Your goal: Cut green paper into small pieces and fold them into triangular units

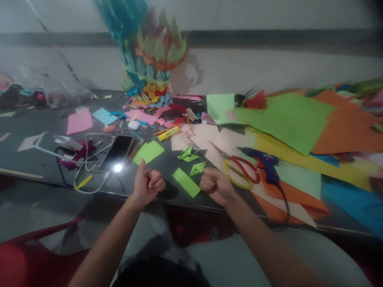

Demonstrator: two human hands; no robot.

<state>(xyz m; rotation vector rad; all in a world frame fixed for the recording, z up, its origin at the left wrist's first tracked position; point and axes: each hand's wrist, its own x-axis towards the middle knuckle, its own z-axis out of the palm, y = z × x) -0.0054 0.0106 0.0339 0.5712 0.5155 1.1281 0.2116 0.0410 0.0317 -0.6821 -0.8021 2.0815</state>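
Observation:
My left hand (148,184) is closed with its thumb pointing up, and nothing shows in it. It hovers by the table's front edge, just below a square of light green paper (151,151). Curled into a fist, my right hand (218,185) is beside a small folded green paper piece (197,169); whether they touch I cannot tell. A second folded green piece (187,154) lies behind it. Between my hands is a green paper strip (186,182). Scissors (241,172) with red and yellow handles lie to the right of my right hand.
A dark blue glue gun (267,165) with a cord lies at right among large coloured sheets (287,115). Left are a phone (118,151) with its light on and a white cable (86,189). A yellow cutter (168,133) and a folded-paper sculpture (155,67) stand farther back.

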